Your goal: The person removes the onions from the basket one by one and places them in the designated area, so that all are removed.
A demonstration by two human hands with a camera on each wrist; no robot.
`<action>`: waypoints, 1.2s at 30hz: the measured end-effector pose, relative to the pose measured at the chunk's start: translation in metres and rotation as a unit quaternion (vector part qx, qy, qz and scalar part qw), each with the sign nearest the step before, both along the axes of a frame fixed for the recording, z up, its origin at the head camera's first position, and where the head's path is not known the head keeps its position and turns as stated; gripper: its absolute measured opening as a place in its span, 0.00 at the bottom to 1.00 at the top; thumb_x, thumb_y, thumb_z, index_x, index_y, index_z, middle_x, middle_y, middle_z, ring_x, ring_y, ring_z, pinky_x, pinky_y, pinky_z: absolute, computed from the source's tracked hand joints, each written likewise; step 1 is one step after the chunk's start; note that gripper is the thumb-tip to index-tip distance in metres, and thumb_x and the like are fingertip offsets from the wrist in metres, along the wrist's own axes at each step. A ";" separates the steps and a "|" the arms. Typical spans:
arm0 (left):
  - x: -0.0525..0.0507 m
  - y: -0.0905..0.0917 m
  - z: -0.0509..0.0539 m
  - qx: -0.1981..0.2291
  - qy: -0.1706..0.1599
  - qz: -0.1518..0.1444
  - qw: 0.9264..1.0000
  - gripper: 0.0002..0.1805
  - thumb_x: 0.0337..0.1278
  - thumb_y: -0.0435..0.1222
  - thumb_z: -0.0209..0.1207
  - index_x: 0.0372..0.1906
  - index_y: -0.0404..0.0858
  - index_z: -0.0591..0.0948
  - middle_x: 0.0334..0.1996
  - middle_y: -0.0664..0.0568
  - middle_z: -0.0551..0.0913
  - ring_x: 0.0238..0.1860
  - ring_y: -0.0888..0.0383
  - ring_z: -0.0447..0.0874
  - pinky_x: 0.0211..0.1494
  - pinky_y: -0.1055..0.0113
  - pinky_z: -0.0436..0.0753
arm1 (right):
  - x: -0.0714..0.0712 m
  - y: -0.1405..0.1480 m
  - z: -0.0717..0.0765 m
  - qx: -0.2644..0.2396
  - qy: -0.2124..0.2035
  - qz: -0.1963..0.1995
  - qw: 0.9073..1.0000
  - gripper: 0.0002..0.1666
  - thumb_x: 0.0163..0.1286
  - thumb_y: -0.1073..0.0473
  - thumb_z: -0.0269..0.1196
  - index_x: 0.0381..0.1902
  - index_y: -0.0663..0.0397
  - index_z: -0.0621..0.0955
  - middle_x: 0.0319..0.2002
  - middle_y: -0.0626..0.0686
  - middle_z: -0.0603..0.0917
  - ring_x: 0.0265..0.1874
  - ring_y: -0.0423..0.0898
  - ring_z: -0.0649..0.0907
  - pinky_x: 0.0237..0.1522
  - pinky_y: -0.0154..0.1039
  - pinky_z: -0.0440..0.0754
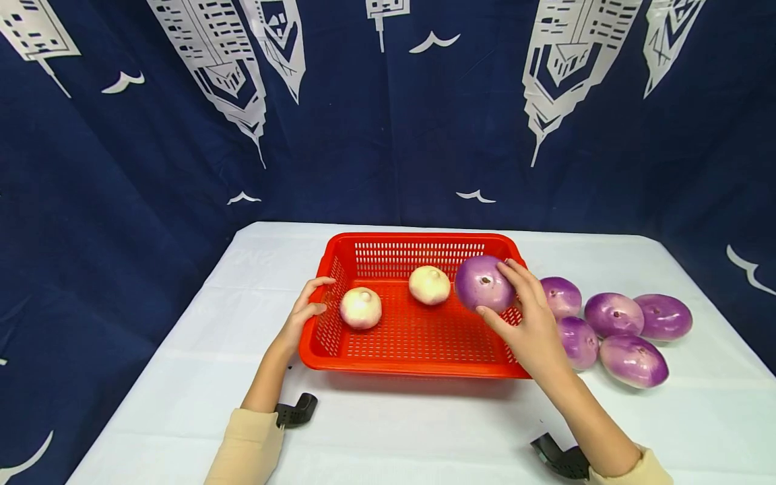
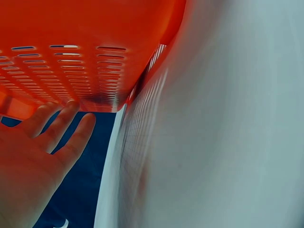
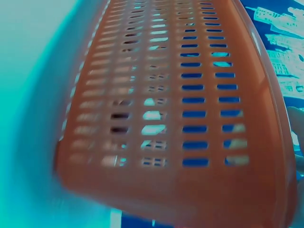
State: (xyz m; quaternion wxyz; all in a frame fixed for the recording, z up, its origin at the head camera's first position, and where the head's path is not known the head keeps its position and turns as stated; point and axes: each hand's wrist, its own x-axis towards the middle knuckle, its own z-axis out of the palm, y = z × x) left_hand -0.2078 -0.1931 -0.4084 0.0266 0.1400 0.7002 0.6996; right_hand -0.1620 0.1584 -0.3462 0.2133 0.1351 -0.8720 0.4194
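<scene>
My right hand (image 1: pixel 533 323) holds a glossy purple, turnip-like vegetable (image 1: pixel 483 284) between thumb and fingers over the right part of a red slotted plastic basket (image 1: pixel 418 368). At the basket's left end my left hand (image 1: pixel 300 320) grips the rim, with thumb and a finger over it. Other fingers (image 2: pixel 61 128) touch the outside of the slotted wall in the left wrist view. Two cream vegetables with a nub on top lie in the basket, one on the left (image 1: pixel 360 308) and one near the middle (image 1: pixel 429 285). The right wrist view shows mainly the basket's end wall (image 3: pixel 166 190).
Several purple vegetables (image 1: pixel 634 360) lie in a group on the white tablecloth (image 1: pixel 412 431), just right of the basket. A dark blue curtain (image 1: pixel 388 162) with white prints hangs behind the table. Black wrist-worn devices (image 1: pixel 297 411) sit at both wrists.
</scene>
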 end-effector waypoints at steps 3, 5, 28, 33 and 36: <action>0.000 0.000 0.000 0.001 0.000 0.000 1.000 0.30 0.45 0.29 0.38 0.61 0.34 0.58 0.59 0.40 0.59 0.52 0.51 0.65 0.45 0.66 0.74 | 0.005 0.009 -0.002 -0.014 0.008 -0.012 1.000 0.41 0.53 0.62 0.67 0.64 0.46 0.65 0.66 0.54 0.60 0.62 0.56 0.66 0.54 0.17 0.64; 0.000 0.000 0.000 0.000 -0.001 0.001 1.000 0.30 0.46 0.29 0.38 0.61 0.34 0.58 0.59 0.40 0.59 0.52 0.51 0.65 0.46 0.66 0.74 | 0.010 0.015 -0.004 -0.021 0.006 -0.020 1.000 0.42 0.52 0.62 0.67 0.65 0.46 0.65 0.66 0.54 0.60 0.61 0.55 0.67 0.51 0.11 0.60; 0.000 0.002 -0.001 -0.010 -0.004 0.007 1.000 0.30 0.46 0.29 0.37 0.61 0.35 0.58 0.61 0.39 0.57 0.54 0.46 0.62 0.47 0.66 0.73 | 0.040 0.066 -0.021 -0.071 -0.025 -0.174 0.982 0.42 0.54 0.66 0.65 0.66 0.41 0.64 0.66 0.44 0.62 0.63 0.39 0.66 0.52 0.15 0.62; 0.000 0.002 0.000 -0.006 -0.001 0.008 1.000 0.30 0.46 0.29 0.37 0.61 0.35 0.58 0.60 0.38 0.58 0.54 0.47 0.63 0.47 0.66 0.73 | 0.043 0.083 -0.025 -0.085 -0.024 -0.223 0.971 0.40 0.56 0.65 0.64 0.65 0.41 0.64 0.66 0.44 0.61 0.64 0.43 0.66 0.54 0.18 0.62; 0.000 0.002 0.000 -0.004 -0.001 0.008 1.000 0.30 0.46 0.29 0.37 0.61 0.35 0.58 0.61 0.38 0.58 0.54 0.47 0.63 0.47 0.67 0.73 | 0.044 0.094 -0.028 -0.094 -0.028 -0.250 0.963 0.40 0.57 0.64 0.63 0.66 0.40 0.63 0.66 0.44 0.60 0.65 0.44 0.64 0.56 0.21 0.62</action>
